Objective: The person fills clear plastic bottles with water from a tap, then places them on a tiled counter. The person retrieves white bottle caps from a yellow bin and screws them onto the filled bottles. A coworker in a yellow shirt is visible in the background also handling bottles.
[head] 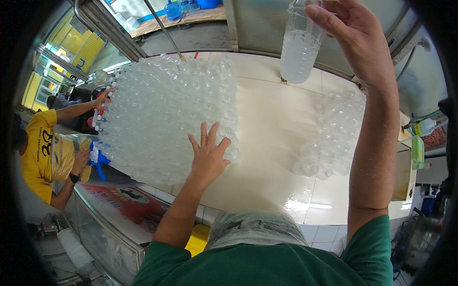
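My right hand (352,34) is raised at the upper right, its fingers closed around the upper end of a clear plastic bottle (300,57) that hangs over the far part of the table. The bottle looks cloudy inside; whether that is liquid or ice I cannot tell. With fingers spread, my left hand (211,153) rests on or just over the near right edge of a large, tightly packed block of clear plastic bottles (164,107). A smaller group of clear bottles (332,136) stands on the right side of the cream tiled table (268,143).
At the left, a co-worker in a yellow shirt (39,143) has one hand at the white-capped bottles and another by a blue funnel-like object (100,161). A glass-sided case (107,228) stands at the lower left. Metal-framed panels (257,32) border the table's far side. A green container (418,152) sits at the right.
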Tool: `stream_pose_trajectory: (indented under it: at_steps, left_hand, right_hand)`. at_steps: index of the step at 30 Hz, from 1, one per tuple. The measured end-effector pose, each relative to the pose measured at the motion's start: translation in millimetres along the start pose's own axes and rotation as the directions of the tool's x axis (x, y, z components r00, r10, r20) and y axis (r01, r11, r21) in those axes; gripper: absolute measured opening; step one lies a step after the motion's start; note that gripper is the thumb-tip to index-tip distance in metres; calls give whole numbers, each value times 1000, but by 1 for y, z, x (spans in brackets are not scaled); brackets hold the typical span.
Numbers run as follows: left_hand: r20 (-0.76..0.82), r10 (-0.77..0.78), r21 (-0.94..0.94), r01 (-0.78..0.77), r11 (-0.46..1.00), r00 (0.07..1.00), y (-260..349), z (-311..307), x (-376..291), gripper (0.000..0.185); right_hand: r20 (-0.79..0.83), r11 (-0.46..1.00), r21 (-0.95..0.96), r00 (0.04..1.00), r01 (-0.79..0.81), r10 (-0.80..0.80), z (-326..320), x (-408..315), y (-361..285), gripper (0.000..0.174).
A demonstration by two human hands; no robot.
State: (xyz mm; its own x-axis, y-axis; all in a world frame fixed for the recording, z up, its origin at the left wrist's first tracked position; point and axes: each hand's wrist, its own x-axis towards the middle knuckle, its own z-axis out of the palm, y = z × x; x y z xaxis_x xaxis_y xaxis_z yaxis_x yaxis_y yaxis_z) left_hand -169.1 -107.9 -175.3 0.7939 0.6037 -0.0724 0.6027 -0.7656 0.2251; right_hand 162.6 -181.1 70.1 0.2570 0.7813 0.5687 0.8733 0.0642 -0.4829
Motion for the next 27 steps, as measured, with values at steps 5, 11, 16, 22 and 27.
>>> stream_pose_trajectory:
  at_steps: [5, 11, 16, 22, 27]
  left_hand:
    - [40, 15, -204, -6, 979, 999, 2, -44, 22, 51]
    - [-582, 114, -791, -593, 149, 805, 59, -150, 128, 65]
    - [-625, 238, -685, -668, 291, 744, 106, -198, 177, 61]
    - [-595, 300, -677, -666, 311, 745, 108, -213, 189, 57]
    - [-677, 281, -565, -725, 394, 680, 123, -224, 180, 56]
  right_hand:
    - [-51, 916, -333, 966, 224, -254, -1, -12, 58, 46]
    - [-176, 697, -216, 675, 684, -717, 8, 1, 67, 46]
    - [-146, 765, 638, 989, 91, 5, 4, -69, 76, 44]
    - [353, 811, -524, 800, -260, 485, 19, -197, 75, 55]
    - [488, 770, -621, 698, -143, 523, 40, -241, 93, 63]
